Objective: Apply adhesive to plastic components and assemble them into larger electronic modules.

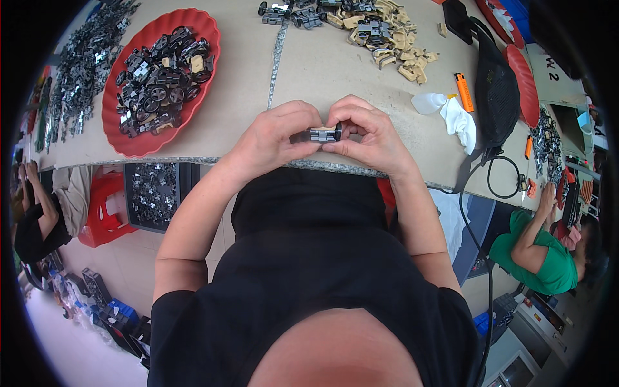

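Between my two hands, just above the table's near edge, is a small toy car chassis [322,135], grey and black with a dark wheel at its right end and a bit of tan on top. My left hand [284,132] pinches its left end between thumb and fingers. On the other side, my right hand [367,134] grips the wheel end, thumb below and fingers curled over. The fingers hide both ends of the chassis in part.
A red scalloped tray [116,138] at left holds many wheeled chassis. Loose dark parts [90,58] lie beyond it. Tan plastic pieces [409,51] are heaped at the far middle. To the right are an orange lighter [463,92], a white bottle [428,102] and a black bag [498,90].
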### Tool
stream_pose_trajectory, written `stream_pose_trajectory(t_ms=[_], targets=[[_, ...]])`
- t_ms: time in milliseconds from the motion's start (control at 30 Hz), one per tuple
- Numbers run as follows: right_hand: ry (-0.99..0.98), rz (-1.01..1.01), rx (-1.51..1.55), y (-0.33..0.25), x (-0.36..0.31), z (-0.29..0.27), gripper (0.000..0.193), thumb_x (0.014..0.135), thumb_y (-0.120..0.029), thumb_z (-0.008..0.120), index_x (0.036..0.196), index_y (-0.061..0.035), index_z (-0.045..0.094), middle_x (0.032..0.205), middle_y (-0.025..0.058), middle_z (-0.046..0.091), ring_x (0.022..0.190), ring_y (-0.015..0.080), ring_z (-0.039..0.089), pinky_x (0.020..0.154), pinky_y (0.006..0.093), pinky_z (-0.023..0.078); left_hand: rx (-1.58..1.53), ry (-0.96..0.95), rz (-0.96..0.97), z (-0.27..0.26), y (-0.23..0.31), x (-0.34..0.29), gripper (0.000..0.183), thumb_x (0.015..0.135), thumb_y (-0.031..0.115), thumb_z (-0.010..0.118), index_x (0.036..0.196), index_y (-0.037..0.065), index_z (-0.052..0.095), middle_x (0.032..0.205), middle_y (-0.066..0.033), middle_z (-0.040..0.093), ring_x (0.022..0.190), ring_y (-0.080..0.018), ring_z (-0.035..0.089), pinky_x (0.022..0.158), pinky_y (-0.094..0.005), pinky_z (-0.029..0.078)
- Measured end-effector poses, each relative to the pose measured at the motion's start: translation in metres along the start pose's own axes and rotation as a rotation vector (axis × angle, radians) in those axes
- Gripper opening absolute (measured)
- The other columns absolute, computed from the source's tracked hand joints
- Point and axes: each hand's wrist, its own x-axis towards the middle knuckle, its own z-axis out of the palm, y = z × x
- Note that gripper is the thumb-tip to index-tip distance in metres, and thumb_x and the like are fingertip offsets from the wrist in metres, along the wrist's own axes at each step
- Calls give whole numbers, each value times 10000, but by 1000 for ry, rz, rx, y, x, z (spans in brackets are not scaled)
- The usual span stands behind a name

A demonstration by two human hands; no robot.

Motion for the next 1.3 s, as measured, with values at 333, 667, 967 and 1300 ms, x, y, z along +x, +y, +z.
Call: stream_pose_trajectory(t_ms=[333, 667, 967, 1300], targets=[[-39, 26, -29, -5, -1, 0, 264, 664, -41, 746, 880, -30, 595, 881, 19, 534, 705, 63, 479, 592, 186, 414, -8, 22, 21, 2, 0, -1, 255, 640, 10, 696, 860, 6, 566, 773, -81, 565, 697, -221, 570, 585, -298, 460], [-45, 34, -37, -8, 0, 0, 258, 663, -52, 745, 874, -36, 596, 871, 6, 533, 697, 63, 475, 596, 187, 408, -2, 16, 9, 3, 0, -2, 259, 639, 15, 698, 861, 7, 565, 773, -83, 564, 679, -218, 569, 575, -300, 459], [-35, 15, 6, 1, -1, 0, 296, 688, -46, 737, 938, -36, 579, 889, 15, 541, 691, 78, 512, 598, 199, 444, -17, 9, -65, 2, 6, -2, 251, 647, 8, 696, 857, 8, 557, 800, -81, 563, 665, -215, 573, 567, -284, 468], [124, 429, 485, -11, 12, -2, 289, 847, -43, 553, 1111, 59, 498, 920, 104, 601, 730, 138, 611, 609, 239, 517, 599, 286, 275, 16, 0, 5, 289, 621, 6, 674, 890, 29, 569, 934, -105, 539, 737, -223, 566, 579, -316, 475]])
